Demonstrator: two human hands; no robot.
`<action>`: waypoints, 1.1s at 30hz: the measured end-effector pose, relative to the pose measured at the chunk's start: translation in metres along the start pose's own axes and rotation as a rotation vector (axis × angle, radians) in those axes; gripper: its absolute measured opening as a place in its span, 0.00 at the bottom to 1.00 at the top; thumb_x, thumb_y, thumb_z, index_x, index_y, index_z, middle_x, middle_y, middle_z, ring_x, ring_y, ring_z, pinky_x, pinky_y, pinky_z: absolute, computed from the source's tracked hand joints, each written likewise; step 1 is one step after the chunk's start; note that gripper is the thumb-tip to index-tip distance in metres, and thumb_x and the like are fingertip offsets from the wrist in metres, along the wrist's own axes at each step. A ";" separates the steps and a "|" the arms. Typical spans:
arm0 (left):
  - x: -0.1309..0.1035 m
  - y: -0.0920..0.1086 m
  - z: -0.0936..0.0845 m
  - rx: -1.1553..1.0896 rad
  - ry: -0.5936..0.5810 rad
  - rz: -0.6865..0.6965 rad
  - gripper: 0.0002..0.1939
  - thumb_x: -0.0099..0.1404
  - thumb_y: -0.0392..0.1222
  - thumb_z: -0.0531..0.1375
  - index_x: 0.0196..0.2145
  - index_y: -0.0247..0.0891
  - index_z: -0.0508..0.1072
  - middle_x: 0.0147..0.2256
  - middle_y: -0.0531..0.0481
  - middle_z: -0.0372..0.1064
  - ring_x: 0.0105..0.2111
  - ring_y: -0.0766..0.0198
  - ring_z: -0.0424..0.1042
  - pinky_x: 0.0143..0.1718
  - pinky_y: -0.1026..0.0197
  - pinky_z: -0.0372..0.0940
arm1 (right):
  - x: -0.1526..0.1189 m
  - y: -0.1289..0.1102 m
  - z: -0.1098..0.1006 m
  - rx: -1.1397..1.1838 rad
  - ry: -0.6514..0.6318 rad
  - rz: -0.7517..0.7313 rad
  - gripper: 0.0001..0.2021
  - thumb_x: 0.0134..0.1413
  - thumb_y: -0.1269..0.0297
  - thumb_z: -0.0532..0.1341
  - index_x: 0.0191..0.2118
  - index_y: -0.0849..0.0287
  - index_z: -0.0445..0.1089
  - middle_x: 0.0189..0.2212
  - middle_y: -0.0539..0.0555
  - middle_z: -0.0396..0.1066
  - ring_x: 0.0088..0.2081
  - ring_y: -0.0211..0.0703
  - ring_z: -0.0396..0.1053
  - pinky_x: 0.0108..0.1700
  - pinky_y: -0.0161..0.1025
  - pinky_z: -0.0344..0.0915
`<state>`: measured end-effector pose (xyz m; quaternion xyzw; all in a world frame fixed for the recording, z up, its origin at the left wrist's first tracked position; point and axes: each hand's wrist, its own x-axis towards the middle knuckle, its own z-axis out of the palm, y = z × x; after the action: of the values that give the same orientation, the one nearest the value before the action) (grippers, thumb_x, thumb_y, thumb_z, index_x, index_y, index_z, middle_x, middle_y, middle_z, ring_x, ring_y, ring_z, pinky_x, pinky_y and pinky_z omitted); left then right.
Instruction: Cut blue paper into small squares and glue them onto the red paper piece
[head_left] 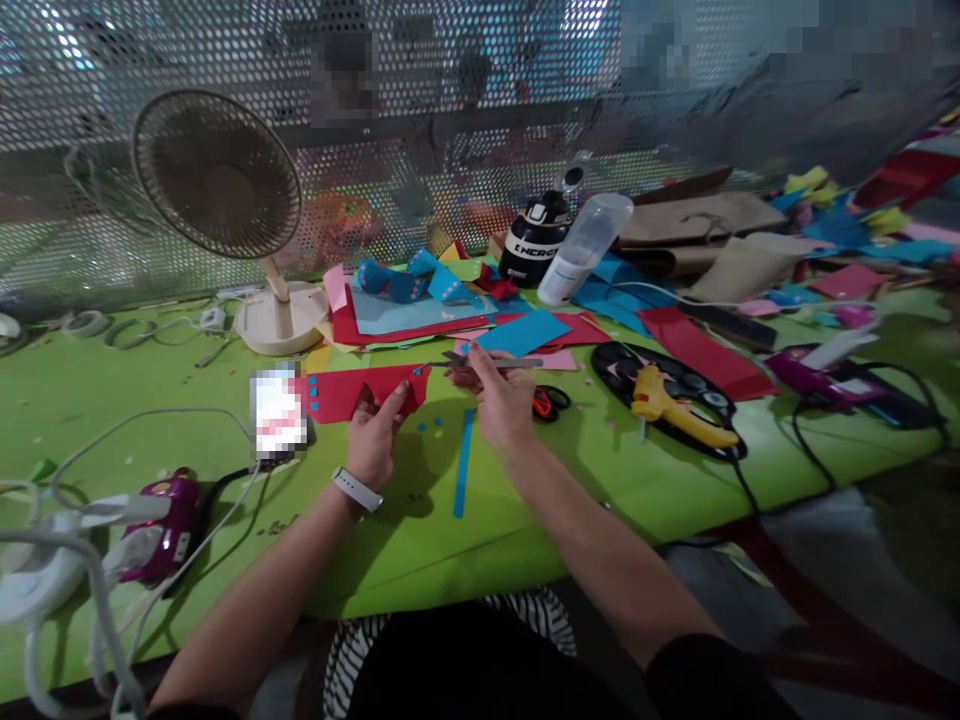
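Note:
My left hand (375,432), with a pale band on the wrist, pinches a red paper strip (337,392) between thumb and fingers. Small blue squares (313,393) sit in a column at the strip's left end. Slim metal tweezers (525,363) are gripped in my right hand (501,400), their tip pointing left at the strip's right end. A tiny blue piece (420,370) shows at that tip; whether it touches the strip I cannot tell. Below, a narrow blue paper strip (464,465) and some blue bits (430,424) lie on the green table (405,540).
Orange-handled scissors (551,402) lie right of my right hand. A yellow glue gun (679,408) rests on a black tray (615,362). Behind are stacked coloured papers (420,315), a black bottle (532,240) and a fan (221,175). A lit phone (277,412) and cables are left.

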<state>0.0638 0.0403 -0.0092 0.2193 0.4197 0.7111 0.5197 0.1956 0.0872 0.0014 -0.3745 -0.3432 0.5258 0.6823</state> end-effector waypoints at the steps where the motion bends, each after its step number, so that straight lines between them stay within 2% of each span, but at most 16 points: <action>1: 0.000 0.000 0.000 -0.005 -0.003 0.001 0.23 0.45 0.41 0.75 0.38 0.39 0.73 0.37 0.50 0.78 0.39 0.60 0.78 0.45 0.58 0.70 | 0.000 0.001 0.000 -0.007 -0.006 0.002 0.18 0.42 0.50 0.72 0.28 0.59 0.69 0.21 0.46 0.73 0.21 0.38 0.73 0.29 0.37 0.74; 7: 0.000 -0.002 0.000 -0.031 -0.018 -0.006 0.22 0.45 0.40 0.75 0.37 0.38 0.74 0.37 0.49 0.79 0.38 0.61 0.79 0.44 0.59 0.71 | -0.001 0.003 0.000 -0.039 -0.033 0.007 0.17 0.43 0.50 0.71 0.29 0.60 0.72 0.23 0.48 0.75 0.22 0.37 0.74 0.29 0.35 0.73; 15: -0.001 0.000 0.002 -0.082 -0.049 0.003 0.21 0.45 0.39 0.75 0.36 0.38 0.75 0.36 0.50 0.79 0.36 0.63 0.79 0.40 0.63 0.72 | -0.002 0.004 0.000 0.001 -0.011 0.013 0.16 0.42 0.52 0.72 0.29 0.60 0.71 0.23 0.47 0.74 0.22 0.37 0.73 0.29 0.37 0.74; 23: -0.001 0.001 0.001 -0.068 -0.021 -0.015 0.21 0.45 0.39 0.75 0.36 0.38 0.74 0.36 0.49 0.79 0.38 0.58 0.79 0.41 0.58 0.73 | -0.002 0.004 0.000 0.003 -0.028 0.030 0.17 0.42 0.52 0.71 0.29 0.60 0.70 0.22 0.47 0.74 0.22 0.39 0.74 0.29 0.37 0.73; 33: -0.001 0.002 0.003 -0.076 -0.010 -0.012 0.21 0.44 0.39 0.75 0.36 0.38 0.74 0.35 0.50 0.79 0.35 0.63 0.79 0.35 0.66 0.72 | 0.000 0.006 -0.002 0.025 -0.038 0.031 0.17 0.41 0.52 0.72 0.29 0.59 0.70 0.22 0.47 0.74 0.22 0.39 0.74 0.29 0.38 0.74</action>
<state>0.0652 0.0397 -0.0059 0.2005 0.3913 0.7221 0.5340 0.1949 0.0877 -0.0051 -0.3614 -0.3436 0.5473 0.6721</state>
